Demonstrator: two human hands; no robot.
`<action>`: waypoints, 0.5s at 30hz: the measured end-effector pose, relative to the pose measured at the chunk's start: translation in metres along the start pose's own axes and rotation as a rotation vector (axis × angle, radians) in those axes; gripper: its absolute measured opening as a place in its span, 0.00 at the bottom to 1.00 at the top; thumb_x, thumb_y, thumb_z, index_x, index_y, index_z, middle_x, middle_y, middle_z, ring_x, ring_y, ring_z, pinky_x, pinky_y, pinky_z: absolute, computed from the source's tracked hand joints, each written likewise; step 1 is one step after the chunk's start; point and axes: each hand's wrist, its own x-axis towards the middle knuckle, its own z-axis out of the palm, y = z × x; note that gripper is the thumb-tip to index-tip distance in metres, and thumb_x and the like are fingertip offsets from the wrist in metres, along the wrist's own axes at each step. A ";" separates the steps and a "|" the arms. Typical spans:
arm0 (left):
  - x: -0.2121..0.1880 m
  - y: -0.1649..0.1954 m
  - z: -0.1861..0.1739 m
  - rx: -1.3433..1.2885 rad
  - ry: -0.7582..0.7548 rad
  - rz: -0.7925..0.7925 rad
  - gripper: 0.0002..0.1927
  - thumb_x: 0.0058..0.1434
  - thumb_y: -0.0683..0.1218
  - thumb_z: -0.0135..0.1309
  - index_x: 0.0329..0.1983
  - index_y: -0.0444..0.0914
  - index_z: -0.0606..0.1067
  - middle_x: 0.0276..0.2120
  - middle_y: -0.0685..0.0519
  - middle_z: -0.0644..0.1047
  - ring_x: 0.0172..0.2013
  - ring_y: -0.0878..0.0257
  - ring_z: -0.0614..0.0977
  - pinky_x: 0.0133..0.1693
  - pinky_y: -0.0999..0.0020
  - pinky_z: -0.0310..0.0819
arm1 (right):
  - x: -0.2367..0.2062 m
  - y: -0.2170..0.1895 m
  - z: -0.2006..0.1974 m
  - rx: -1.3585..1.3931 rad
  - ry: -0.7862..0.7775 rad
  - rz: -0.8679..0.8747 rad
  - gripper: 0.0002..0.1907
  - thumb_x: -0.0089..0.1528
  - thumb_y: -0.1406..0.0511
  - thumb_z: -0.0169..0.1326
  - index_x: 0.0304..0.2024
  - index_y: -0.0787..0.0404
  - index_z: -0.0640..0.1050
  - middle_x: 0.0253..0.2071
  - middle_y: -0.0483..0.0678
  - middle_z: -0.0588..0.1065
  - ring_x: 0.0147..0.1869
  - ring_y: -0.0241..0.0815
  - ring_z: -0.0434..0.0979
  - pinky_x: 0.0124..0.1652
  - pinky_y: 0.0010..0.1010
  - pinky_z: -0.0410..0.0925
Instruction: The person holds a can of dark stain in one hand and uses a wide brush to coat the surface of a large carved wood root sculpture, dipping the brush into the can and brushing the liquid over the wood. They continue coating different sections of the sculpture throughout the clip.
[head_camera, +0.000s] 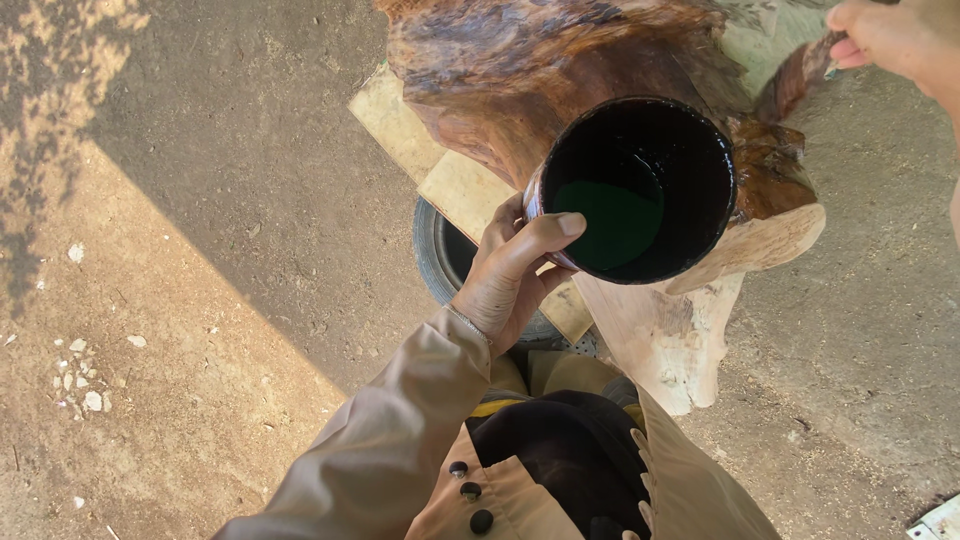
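Holding a black can (640, 190), the left hand (510, 275) has its grip closed around the can's side. The right hand (885, 35) is at a wood stump (560, 70); its grip I cannot tell.

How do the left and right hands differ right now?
The left hand is fully in view at centre frame, while the right hand is cut off by the top right corner. The left hand grips the side of a dark can holding dark liquid; the right hand pinches a thin tool, mostly hidden, against the glossy wood slab. The left arm shows a tan sleeve; the right shows no sleeve. Both are bare.
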 end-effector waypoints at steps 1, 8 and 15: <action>0.000 0.000 -0.001 0.000 0.011 0.003 0.59 0.44 0.59 0.66 0.70 0.24 0.51 0.57 0.35 0.69 0.57 0.49 0.75 0.59 0.53 0.72 | 0.000 -0.002 0.001 -0.024 -0.012 0.021 0.18 0.74 0.58 0.50 0.53 0.69 0.76 0.42 0.59 0.77 0.42 0.47 0.79 0.48 0.43 0.70; -0.002 -0.004 -0.008 -0.013 0.025 0.024 0.59 0.44 0.59 0.65 0.70 0.24 0.52 0.57 0.33 0.69 0.58 0.47 0.75 0.60 0.51 0.72 | -0.013 -0.015 0.016 0.204 0.122 0.008 0.14 0.72 0.61 0.51 0.50 0.67 0.75 0.41 0.53 0.77 0.42 0.42 0.80 0.40 0.32 0.73; -0.018 0.000 -0.030 -0.033 0.054 0.013 0.53 0.45 0.58 0.63 0.70 0.29 0.56 0.56 0.41 0.70 0.53 0.55 0.76 0.61 0.51 0.70 | -0.020 0.019 0.035 0.134 0.145 -0.043 0.09 0.70 0.64 0.53 0.43 0.66 0.75 0.38 0.53 0.77 0.36 0.39 0.81 0.33 0.31 0.74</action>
